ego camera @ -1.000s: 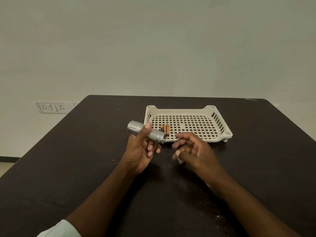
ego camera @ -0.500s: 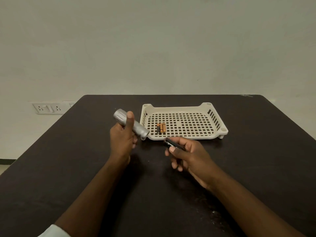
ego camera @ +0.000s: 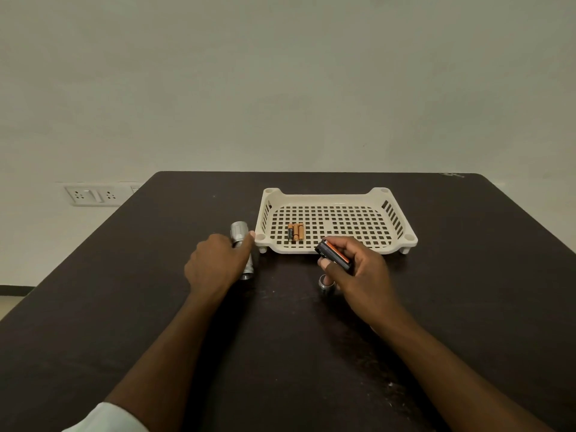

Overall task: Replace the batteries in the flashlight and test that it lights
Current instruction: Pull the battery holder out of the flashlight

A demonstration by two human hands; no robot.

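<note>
Flashlight point(ego camera: 241, 244) – a silver metal tube – lies on the dark table point(ego camera: 124, 307) just left of the cream tray's point(ego camera: 402, 240) front-left corner, and my left hand point(ego camera: 216, 265) is curled over its middle, gripping it. My right hand point(ego camera: 358, 269) pinches a black and orange battery holder point(ego camera: 333, 255) above the table, just before the tray's front edge. A small silver end cap point(ego camera: 325, 283) sits on the table under that hand. Three loose batteries point(ego camera: 295, 231) lie side by side in the tray, near its front-left corner
</note>
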